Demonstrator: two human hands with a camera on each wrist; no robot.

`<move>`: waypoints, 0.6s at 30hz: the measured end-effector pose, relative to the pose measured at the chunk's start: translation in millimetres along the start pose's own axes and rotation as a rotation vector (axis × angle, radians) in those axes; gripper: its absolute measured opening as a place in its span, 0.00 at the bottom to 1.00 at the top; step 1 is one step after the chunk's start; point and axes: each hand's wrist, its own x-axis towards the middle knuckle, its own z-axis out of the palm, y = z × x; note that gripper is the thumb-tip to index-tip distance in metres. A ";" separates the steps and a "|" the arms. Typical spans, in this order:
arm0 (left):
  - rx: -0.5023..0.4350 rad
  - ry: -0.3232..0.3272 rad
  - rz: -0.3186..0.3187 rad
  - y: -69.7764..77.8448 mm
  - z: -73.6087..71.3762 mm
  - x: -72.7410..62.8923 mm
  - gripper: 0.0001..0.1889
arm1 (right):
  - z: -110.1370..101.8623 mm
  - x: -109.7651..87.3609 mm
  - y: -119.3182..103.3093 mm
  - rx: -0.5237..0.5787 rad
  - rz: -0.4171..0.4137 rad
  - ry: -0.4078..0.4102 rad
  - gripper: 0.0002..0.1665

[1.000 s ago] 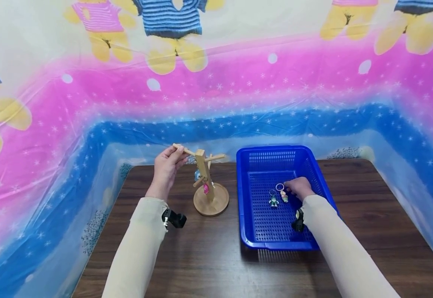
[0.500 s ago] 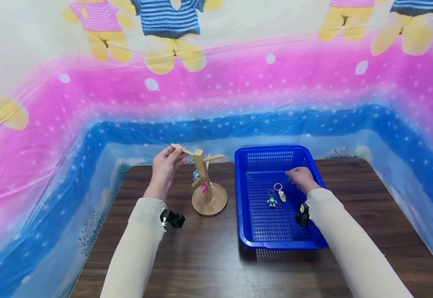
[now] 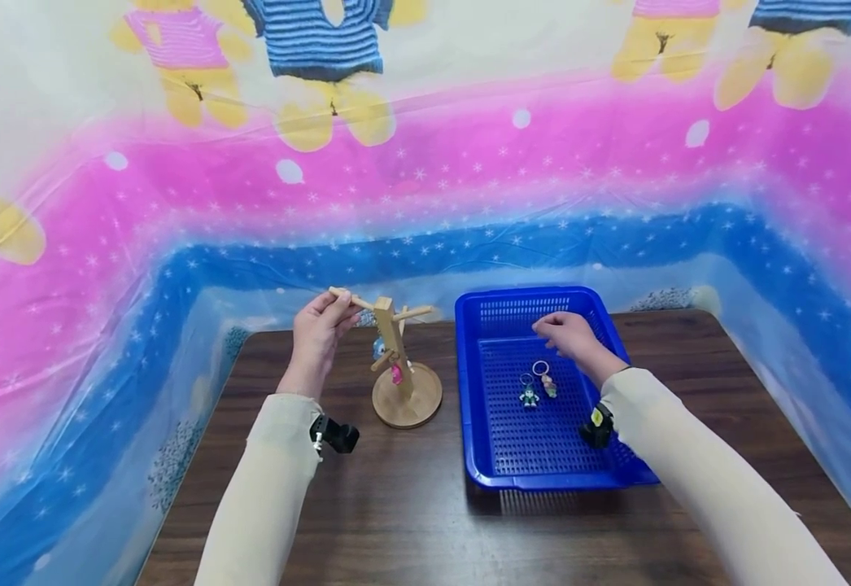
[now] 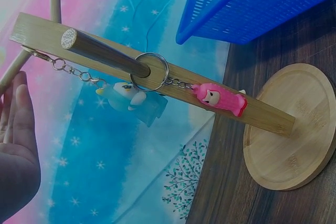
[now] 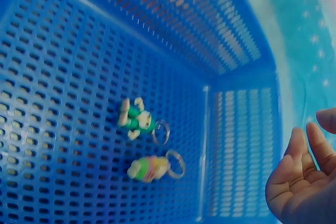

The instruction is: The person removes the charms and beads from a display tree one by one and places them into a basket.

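Note:
My left hand (image 3: 314, 335) pinches the end of an upper left peg of a wooden mug tree (image 3: 399, 350) between thumb and fingers. A pale blue and white figure keychain (image 4: 134, 102) hangs by its chain and clasp from that peg in the left wrist view. Around the base of the front peg is the ring of a pink figure keychain (image 4: 223, 99). My right hand (image 3: 568, 335) hovers over the far part of the blue basket (image 3: 473, 439), fingers loosely bent, nothing visible between them. Two keychains lie inside: a green-and-white figure (image 3: 529, 397) and a yellow, pink and green one (image 5: 149, 169).
The brown wooden table (image 3: 411, 529) carries both the mug tree and the basket, with a gap between them. A patterned cloth (image 3: 425, 195) stands as a backdrop around the table's back and sides.
My right hand has risen away from beside the yellow, pink and green keychain and moved left, over the basket's far part. Both keychains stay put. My left hand keeps its hold on the peg.

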 end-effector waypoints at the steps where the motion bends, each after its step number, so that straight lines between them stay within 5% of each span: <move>1: 0.000 0.002 -0.003 0.1 -0.3 -0.1 0.13 | 1.9 -2.0 -2.7 0.001 -0.009 -0.005 0.25; 18: -0.003 0.017 -0.002 0.0 -0.6 0.1 0.14 | 40.8 -38.2 -69.6 0.005 -0.250 -0.068 0.23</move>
